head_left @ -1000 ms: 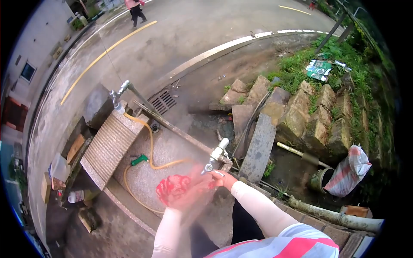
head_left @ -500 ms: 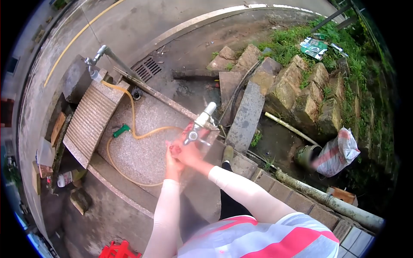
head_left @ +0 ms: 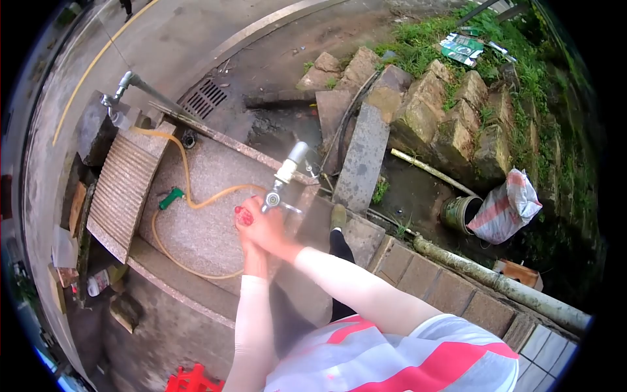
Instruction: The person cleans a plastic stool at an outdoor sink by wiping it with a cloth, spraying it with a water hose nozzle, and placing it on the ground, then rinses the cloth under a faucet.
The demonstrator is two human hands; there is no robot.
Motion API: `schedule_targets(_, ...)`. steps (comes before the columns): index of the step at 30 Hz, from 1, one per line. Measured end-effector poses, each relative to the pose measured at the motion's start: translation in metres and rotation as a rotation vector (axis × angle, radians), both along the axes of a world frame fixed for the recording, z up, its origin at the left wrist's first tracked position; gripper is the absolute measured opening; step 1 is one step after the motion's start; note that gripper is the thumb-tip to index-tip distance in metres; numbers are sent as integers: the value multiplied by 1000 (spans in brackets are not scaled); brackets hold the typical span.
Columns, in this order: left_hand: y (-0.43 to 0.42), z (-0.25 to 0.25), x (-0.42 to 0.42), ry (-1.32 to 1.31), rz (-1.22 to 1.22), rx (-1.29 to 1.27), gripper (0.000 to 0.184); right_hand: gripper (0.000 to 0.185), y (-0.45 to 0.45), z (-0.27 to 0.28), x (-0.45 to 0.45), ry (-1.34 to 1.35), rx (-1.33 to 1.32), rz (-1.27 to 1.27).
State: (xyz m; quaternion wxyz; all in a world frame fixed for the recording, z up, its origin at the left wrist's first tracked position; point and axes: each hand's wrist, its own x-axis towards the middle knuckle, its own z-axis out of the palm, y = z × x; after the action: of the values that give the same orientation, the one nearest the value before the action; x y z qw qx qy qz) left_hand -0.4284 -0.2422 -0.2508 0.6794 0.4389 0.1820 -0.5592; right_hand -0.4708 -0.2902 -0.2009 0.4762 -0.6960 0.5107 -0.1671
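Note:
My left hand (head_left: 251, 243) and my right hand (head_left: 270, 230) are pressed together over the pale stone sink (head_left: 219, 157), just below the metal tap (head_left: 273, 198). My right hand is wrapped over the left, near the tap's handle. The fingers of both are closed and partly hidden by each other. A bright red-pink patch (head_left: 244, 216) shows at the far side of the hands; whether it is fingers or a held thing I cannot make out. A yellow hose (head_left: 188, 176) with a green fitting (head_left: 171, 198) lies in the sink to the left.
A ribbed washboard slab (head_left: 124, 186) leans at the sink's left, by a second tap (head_left: 116, 98). Rough stones (head_left: 424, 137) and a long pipe (head_left: 496, 284) are on the right, with a bucket (head_left: 456, 214) and a striped sack (head_left: 503, 212). A red stool (head_left: 191, 379) stands below.
The camera view has shifted, so the surroundings sit further left and higher. My hands have changed their clasp below the tap, and the red-pink patch now shows more plainly.

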Motion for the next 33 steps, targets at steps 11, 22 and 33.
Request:
schedule_targets(11, 36, -27, 44, 211, -320, 70, 58, 35, 34, -66, -11, 202, -90, -1)
schedule_targets(22, 48, -67, 60, -8, -312, 118, 54, 26, 58, -36, -15, -256, -208, -350)
schedule_targets(33, -1, -9, 30, 151, -435, 99, 59, 15, -3, -65, -11, -90, -36, -382)
